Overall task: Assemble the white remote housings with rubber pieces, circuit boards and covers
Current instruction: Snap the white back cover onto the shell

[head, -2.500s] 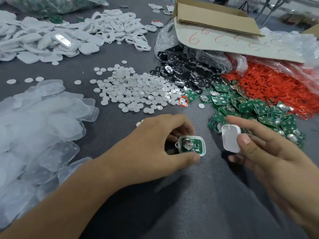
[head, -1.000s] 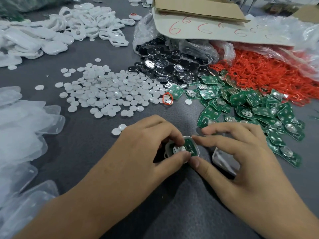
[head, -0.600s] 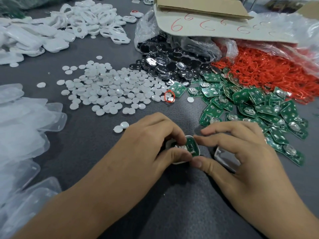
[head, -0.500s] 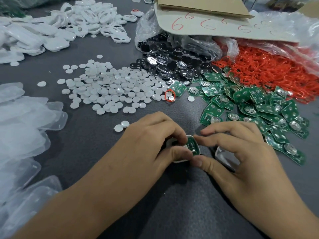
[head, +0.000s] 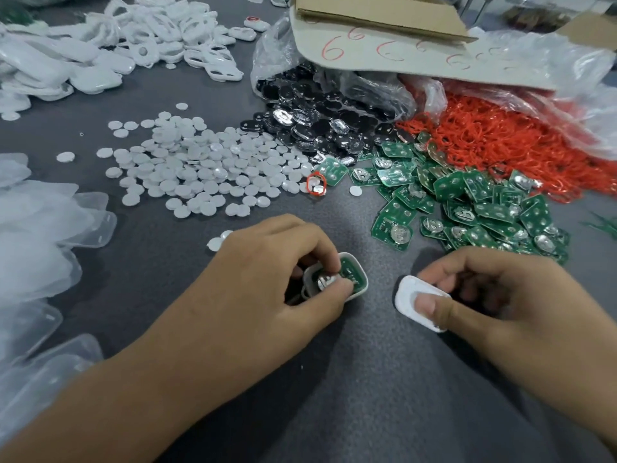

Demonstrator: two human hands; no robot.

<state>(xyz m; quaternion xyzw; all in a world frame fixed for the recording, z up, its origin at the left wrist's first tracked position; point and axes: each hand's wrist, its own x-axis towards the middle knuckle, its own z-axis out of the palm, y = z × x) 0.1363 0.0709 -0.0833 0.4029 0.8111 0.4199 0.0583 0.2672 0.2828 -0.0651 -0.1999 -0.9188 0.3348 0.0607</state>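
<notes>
Pinching housing (head: 364,281) with left hand (head: 263,285), board (head: 351,269) half hidden by fingers (head: 320,252); gripping cover (head: 405,295) with right hand (head: 500,295). Cardboard (head: 367,60) upper right: red "6"s, probably.

We see a dark grey bench (head: 367,379). The housing (head: 363,283) nearest us is white, its circuit board (head: 352,270) green with silver metal, and the cover (head: 408,295) is plain white. The scattered discs (head: 200,168) are white, the board heap (head: 467,202) green dotted with silver, the rings (head: 500,142) bright red, and the glossy pieces (head: 317,118) black and silver. The pale flap (head: 367,58) carries red handwritten sixes. The cardboard box (head: 377,11) is brown.
</notes>
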